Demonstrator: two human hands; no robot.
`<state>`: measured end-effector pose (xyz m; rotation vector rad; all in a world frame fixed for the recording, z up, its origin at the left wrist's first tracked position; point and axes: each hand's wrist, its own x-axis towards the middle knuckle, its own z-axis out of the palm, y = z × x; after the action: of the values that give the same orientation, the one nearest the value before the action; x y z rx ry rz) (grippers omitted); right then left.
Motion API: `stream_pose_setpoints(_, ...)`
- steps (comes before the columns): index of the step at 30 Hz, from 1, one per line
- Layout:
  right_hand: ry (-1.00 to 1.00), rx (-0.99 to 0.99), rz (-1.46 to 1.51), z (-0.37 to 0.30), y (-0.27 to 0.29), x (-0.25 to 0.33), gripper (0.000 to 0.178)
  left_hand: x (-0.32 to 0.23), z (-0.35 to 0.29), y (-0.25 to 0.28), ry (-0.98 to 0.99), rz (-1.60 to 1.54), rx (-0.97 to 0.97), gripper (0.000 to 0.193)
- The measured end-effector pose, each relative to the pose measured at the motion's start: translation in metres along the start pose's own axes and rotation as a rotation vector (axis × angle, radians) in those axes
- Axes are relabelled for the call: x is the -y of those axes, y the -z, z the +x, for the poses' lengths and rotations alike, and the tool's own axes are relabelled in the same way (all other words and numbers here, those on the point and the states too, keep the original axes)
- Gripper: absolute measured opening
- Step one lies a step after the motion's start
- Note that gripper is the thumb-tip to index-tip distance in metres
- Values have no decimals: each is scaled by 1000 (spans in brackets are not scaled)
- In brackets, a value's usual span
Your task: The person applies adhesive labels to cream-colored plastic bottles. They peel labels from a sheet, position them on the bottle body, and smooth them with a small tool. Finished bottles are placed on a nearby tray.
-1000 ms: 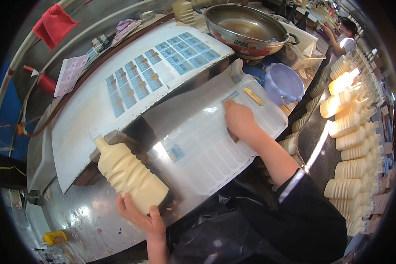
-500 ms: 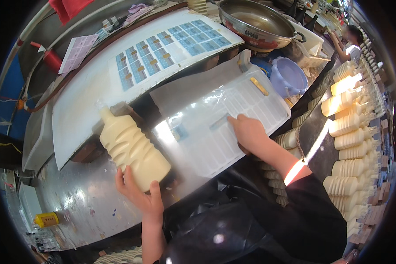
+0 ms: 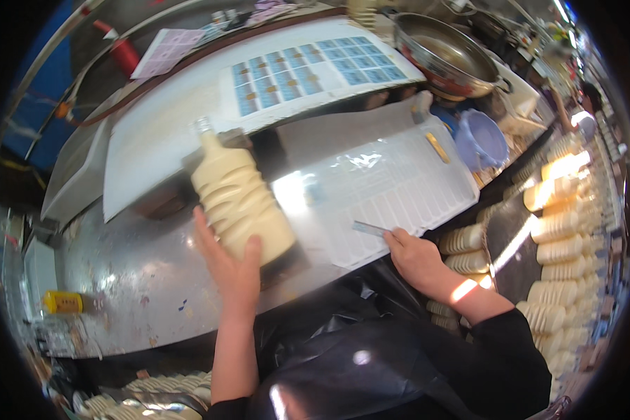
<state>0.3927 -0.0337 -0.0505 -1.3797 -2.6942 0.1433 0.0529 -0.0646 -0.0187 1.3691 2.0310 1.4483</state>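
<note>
A cream-coloured, ribbed plastic bottle (image 3: 248, 199) leans with its narrow neck pointing away from me, against the edge of the raised white board. My left hand (image 3: 232, 269) grips it near the base, thumb on the right and fingers on the left. In my right hand (image 3: 418, 260), a thin bluish strip (image 3: 369, 228), like a small label, is pinched between thumb and fingers. It is held above the near part of a translucent plastic sheet (image 3: 399, 175), under which rows of pale rectangular strips show.
On the white board (image 3: 157, 133) lie several blue printed labels (image 3: 353, 57). Behind right are a metal pan (image 3: 448, 77) and a purple bucket (image 3: 481, 140). Many cream bottles (image 3: 563, 248) line the right side. A yellow container (image 3: 63, 302) stands at left.
My right hand has lifted the bluish strip off the plastic sheet and drawn it nearer to me. My left hand still grips the bottle. The whole view has shifted.
</note>
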Motion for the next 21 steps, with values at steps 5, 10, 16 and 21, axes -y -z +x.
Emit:
stream_pose_setpoints(5, 43, -99, 69, 2, 16, 4, 45, 8, 13, -3, 21, -166, 127, 96)
stream_pose_setpoints(10, 238, -155, 13, -8, 2, -19, 29, 26, 9, -6, 68, -410, 136, 96)
stream_pose_setpoints(16, 59, 50, 387, 20, 31, -17, 10, 9, 8, -3, 248, -567, 148, 105)
stream_pose_setpoints(21, -261, 355, 755, 100, 52, 0, 19, -3, 15, 3, 330, -503, 194, 106)
